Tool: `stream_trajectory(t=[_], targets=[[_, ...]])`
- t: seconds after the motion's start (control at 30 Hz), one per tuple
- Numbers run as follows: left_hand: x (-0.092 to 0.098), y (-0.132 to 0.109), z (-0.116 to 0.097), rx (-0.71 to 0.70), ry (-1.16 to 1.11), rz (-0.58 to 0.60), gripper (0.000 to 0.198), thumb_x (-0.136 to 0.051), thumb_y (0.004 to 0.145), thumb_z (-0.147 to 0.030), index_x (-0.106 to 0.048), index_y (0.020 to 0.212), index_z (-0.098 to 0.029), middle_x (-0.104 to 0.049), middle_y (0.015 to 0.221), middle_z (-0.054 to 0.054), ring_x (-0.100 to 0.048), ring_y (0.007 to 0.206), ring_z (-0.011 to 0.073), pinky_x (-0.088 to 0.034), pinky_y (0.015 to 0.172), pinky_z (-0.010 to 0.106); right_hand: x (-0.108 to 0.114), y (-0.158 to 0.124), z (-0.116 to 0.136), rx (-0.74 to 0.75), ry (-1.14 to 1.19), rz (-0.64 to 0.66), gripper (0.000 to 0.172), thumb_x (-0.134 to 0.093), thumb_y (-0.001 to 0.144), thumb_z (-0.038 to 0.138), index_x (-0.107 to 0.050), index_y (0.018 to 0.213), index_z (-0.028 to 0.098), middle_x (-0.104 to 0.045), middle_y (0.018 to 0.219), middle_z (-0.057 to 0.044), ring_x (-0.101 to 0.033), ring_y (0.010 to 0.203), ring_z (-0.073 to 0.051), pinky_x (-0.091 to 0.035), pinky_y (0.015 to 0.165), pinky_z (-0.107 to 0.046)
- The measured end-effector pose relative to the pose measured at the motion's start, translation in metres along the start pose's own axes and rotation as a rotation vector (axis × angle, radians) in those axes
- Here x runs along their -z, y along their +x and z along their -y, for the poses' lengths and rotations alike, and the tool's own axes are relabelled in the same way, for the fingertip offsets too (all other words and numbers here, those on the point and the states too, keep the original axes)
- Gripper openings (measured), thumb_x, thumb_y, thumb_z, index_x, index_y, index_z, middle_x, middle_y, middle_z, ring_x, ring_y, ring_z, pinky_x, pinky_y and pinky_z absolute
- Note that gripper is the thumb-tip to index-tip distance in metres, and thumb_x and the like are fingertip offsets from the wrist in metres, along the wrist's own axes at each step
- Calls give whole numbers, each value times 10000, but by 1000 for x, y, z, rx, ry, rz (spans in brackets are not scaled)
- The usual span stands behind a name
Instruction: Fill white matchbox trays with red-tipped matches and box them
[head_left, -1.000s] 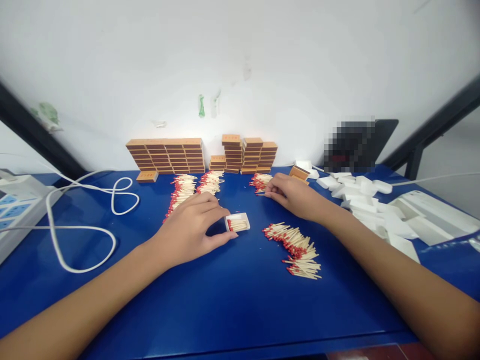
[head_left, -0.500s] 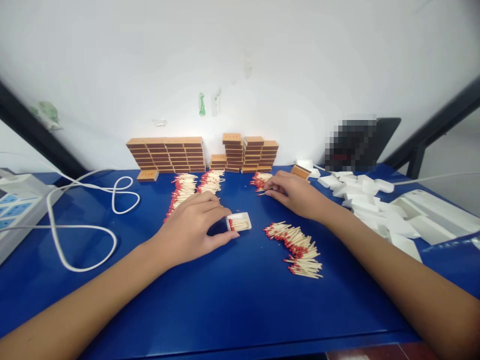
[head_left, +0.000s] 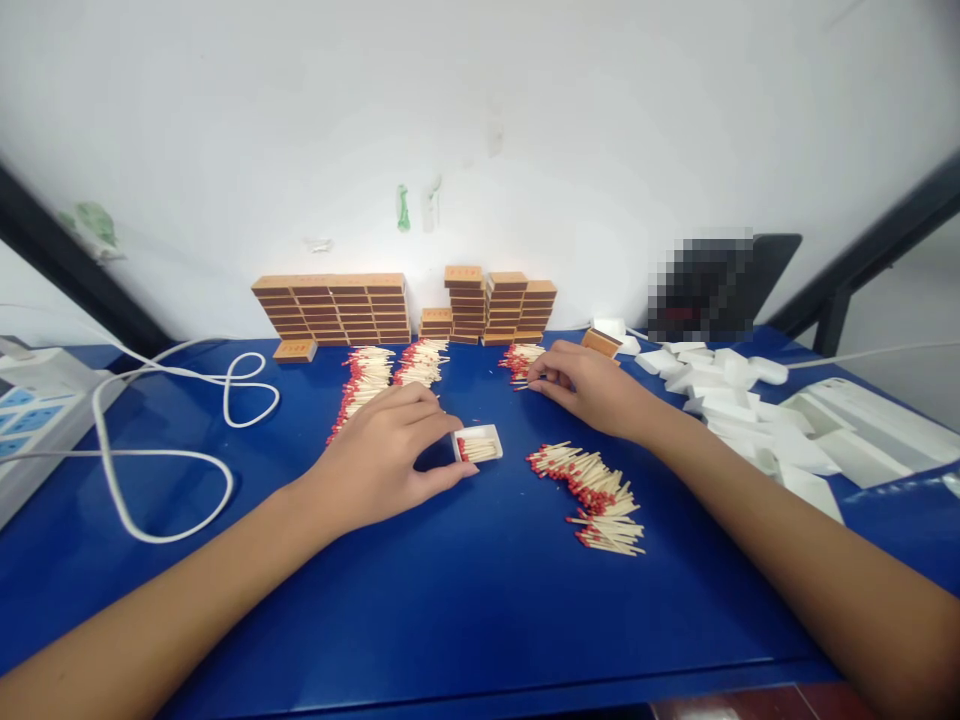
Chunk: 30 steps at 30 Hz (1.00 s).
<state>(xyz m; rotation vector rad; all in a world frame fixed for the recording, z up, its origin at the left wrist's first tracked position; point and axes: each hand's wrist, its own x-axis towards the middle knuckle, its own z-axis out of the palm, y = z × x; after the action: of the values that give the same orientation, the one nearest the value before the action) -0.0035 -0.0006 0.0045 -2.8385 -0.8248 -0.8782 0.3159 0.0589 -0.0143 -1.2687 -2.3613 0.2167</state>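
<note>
My left hand (head_left: 394,455) grips a small white matchbox tray (head_left: 491,435) between thumb and fingers on the blue table. Inside the tray lie several red-tipped matches (head_left: 478,449). Farther back, my right hand (head_left: 585,385) pinches at the near edge of a small match pile (head_left: 519,360), with match ends at its fingertips. How many it holds is hidden. Two longer rows of matches, a left row (head_left: 364,375) and a right row (head_left: 421,362), lie behind my left hand. A curved heap of matches (head_left: 592,490) spreads in front of my right hand.
Stacked matchboxes (head_left: 337,310) line the wall, with one single box (head_left: 295,351) in front. An orange matchbox sleeve (head_left: 601,343) rests behind my right hand. White trays (head_left: 720,385) are heaped at right. White cable (head_left: 112,480) and a power strip (head_left: 45,430) occupy the left.
</note>
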Motion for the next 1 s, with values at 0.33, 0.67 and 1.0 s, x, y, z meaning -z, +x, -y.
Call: stream_trajectory(t=[0.33,0.67,1.0], targets=[[0,0,0,-11,-2,-15,299,-784,949,-417,-754,1083,-151,-769,931,87,-715,956,256,-609,868,409,1,0,2,-8,15,33,170,-535,1032,298,-643,942,202,-627,942,-80,-590,810,-215,-443,734,-339],[1,-1,1,16,20,5,293,-774,953,-431,-749,1084,-170,-766,926,78,-712,960,255,-605,874,410,13,-9,54,64,96,-2,158,-540,1072,319,-627,970,234,-627,950,-54,-581,817,-199,-446,709,-329],[0,0,-1,18,20,4,293,-775,949,-436,-757,1071,-171,-759,908,73,-709,933,250,-606,846,398,-16,-19,90,112,77,28,88,-554,1068,237,-630,1037,205,-663,1031,-70,-626,850,-196,-470,736,-329]])
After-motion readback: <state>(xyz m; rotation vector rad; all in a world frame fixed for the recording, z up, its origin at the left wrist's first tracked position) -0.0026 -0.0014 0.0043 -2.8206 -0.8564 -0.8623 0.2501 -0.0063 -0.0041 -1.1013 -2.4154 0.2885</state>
